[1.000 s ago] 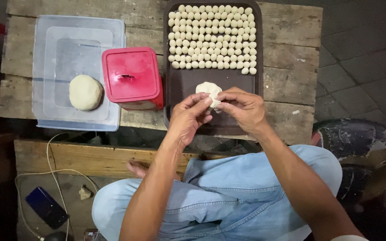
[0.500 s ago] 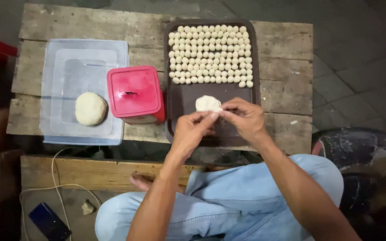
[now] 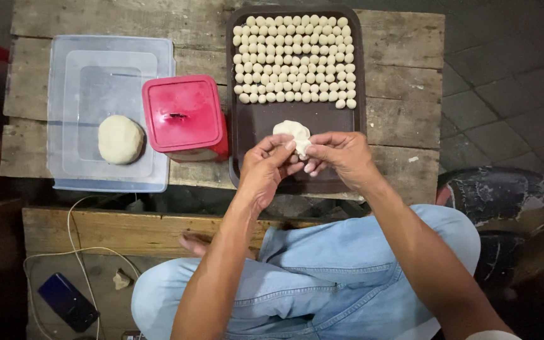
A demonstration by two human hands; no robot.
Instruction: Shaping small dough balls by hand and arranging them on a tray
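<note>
Both hands, left hand (image 3: 269,165) and right hand (image 3: 341,157), pinch one dough lump (image 3: 293,133) above the tray (image 3: 266,126) of dough balls (image 3: 294,60).

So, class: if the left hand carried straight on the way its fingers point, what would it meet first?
The left hand points up and right, already touching the dough lump; past that, probably the bare brown tray, though depth is unclear.

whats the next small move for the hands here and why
Probably pinch a small bit off the dough lump held between the left hand and right hand and roll it: the tray holds rows of small balls, and its near part is bare.
</note>
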